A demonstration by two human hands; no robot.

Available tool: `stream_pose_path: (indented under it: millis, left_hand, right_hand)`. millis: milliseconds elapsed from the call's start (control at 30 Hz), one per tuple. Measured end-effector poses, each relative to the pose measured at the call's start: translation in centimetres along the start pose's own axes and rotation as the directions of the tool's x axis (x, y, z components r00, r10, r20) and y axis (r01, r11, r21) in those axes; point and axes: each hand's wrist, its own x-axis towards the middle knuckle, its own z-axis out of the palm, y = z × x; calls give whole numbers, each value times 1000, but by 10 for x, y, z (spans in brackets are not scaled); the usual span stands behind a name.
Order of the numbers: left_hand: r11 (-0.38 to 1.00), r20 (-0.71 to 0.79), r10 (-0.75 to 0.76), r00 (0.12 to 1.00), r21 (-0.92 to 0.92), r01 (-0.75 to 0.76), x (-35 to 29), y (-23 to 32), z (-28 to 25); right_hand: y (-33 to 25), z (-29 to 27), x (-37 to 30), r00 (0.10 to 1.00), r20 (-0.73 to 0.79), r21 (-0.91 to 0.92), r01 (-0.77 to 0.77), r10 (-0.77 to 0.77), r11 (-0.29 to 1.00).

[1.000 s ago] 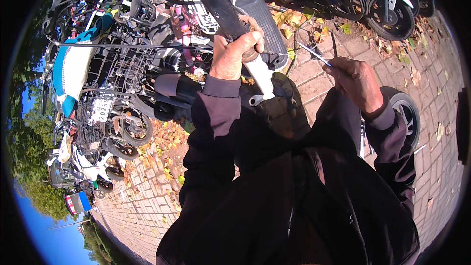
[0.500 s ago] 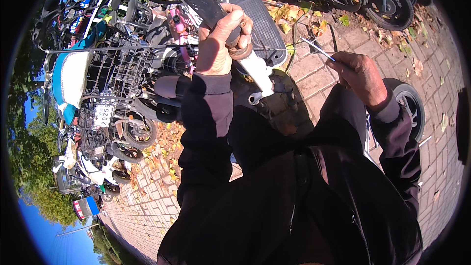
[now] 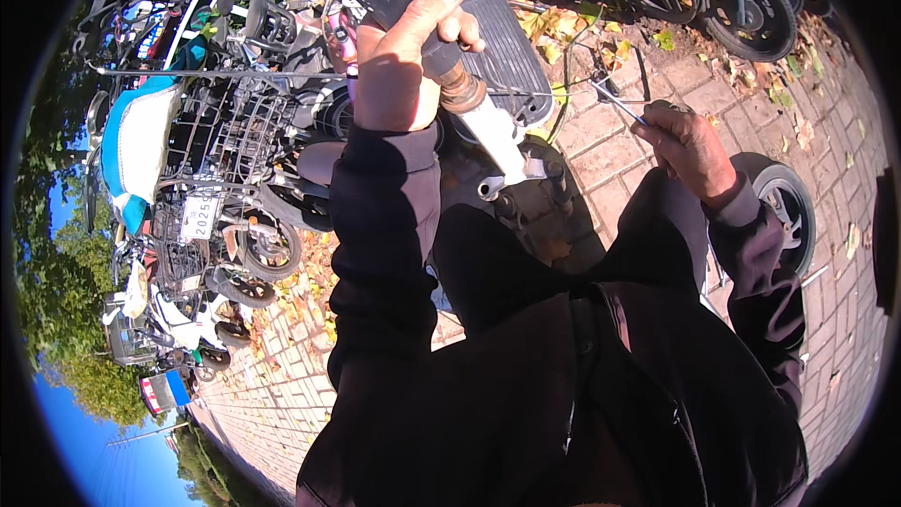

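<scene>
Surface: brick pavement (image 3: pixel 605 145), sunlit. Black wheel (image 3: pixel 751 33) under a white fender stands at its leafy edge. Yellow leaves (image 3: pixel 549 28) cluster left of this wheel; single leaves (image 3: pixel 803 131) lie below it.

A: What's the person wearing?
B: Dark jacket (image 3: pixel 507 394), near-black in shade, dull purple-brown where sun hits. Left sleeve (image 3: pixel 380 235) and right sleeve (image 3: pixel 760 249) full length, creased.
A: Cuffs?
B: Plain fitted bands: left cuff (image 3: pixel 387 152), right cuff (image 3: pixel 741 207). Left hand (image 3: pixel 399 61) and right hand (image 3: pixel 693 152) bare.
A: Front?
B: Two thin pale marks (image 3: pixel 568 439) low on it. Maybe zip pulls, too dark to be sure. Trousers (image 3: pixel 664 216) also dark.
</scene>
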Motion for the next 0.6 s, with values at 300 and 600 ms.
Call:
stream_pose_path:
  millis: [300, 600]
  left_hand:
    - [985, 46, -69, 997, -156, 75, 24, 22, 0]
    - [990, 126, 56, 990, 119, -71, 32, 28, -1]
  right_hand:
    - [-20, 11, 3, 973, -43, 34, 229, -227, 973]
    - [-71, 76, 62, 921, -163, 585, 380, -355, 716]
